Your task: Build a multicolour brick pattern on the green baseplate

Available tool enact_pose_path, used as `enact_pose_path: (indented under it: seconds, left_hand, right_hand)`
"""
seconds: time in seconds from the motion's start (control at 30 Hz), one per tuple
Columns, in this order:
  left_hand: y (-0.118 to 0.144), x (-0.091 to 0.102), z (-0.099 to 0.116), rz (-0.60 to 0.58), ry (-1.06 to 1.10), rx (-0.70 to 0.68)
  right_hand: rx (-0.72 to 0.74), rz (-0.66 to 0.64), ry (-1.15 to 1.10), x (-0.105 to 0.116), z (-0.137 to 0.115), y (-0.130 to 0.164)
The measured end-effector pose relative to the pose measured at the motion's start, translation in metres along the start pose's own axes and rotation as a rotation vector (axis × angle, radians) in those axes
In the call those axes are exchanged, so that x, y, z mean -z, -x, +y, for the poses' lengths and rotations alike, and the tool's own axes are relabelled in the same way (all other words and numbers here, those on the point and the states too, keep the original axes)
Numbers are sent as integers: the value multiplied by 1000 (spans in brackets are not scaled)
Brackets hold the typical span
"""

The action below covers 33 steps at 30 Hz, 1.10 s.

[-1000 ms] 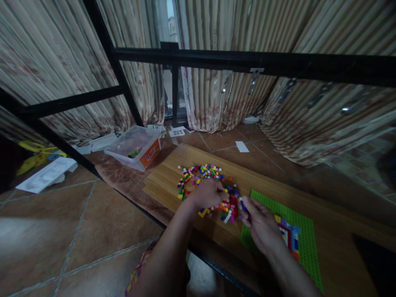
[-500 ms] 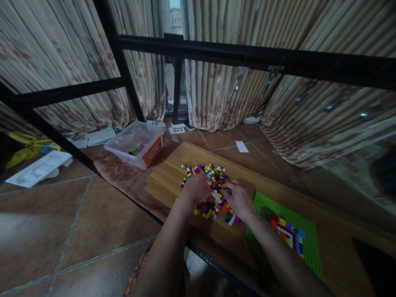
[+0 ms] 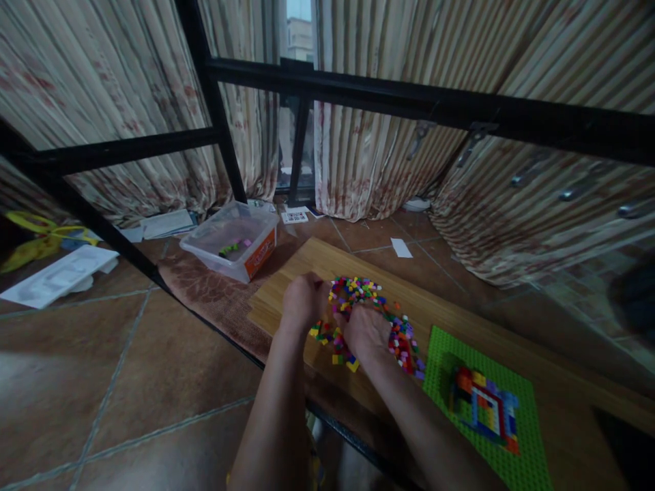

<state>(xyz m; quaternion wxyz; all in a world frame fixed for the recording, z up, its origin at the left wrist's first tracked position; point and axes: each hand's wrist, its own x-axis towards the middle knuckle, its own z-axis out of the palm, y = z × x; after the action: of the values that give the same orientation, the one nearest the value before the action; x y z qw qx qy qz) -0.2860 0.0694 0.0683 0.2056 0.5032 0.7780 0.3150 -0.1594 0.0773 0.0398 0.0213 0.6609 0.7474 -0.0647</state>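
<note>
- At nine o'clock of the frame, flat white paper sheets lay on glossy brown floor tiles, well apart from the work.
- Toward eleven o'clock of the hands I saw a clear plastic tub with an orange label on a mottled brown mat, a few bricks inside; I judged it the store for the pieces.
- My left hand rested knuckles-up on the wooden board at the pile's nine o'clock edge, fingers curled down among the pieces; whether it gripped one I could not tell.
- My right hand lay palm-down on the pile, touching the left, its fingertips hidden, so its grip was unclear too.
- Loose bricks, tiny, hard and many-coloured, spread from twelve to four o'clock of the hands, probably fanned out for sorting.
- At four o'clock a studded green baseplate lay flat on the board, carrying a nested square of bricks, near enough for easy reach.
</note>
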Motion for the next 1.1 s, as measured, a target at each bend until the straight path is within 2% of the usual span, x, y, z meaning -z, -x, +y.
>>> enact_pose_path:
  seconds: [0.43, 0.57, 0.7, 0.8, 0.97, 1.03, 1.1]
  left_hand:
    - [5, 0, 3, -208, -65, -67]
    - [5, 2, 3, -226, -93, -72]
    - [3, -1, 1, -282, -93, -59]
    - [3, -6, 2, -341, -23, -100]
    - [5, -18, 7, -472, 168, -287]
    - [8, -23, 10, -512, 287, -332]
    - [12, -26, 14, -549, 443, -320]
  right_hand:
    - [-73, 64, -54, -6, 10, 4]
    - [-88, 92, -95, -10, 12, 5]
    - [-61, 140, -142, -10, 18, 8]
    - [5, 163, -201, -4, 24, 13]
    - [145, 190, -480, 12, 35, 26]
    - [166, 198, -679, 18, 40, 31]
    - [171, 201, -939, 23, 45, 36]
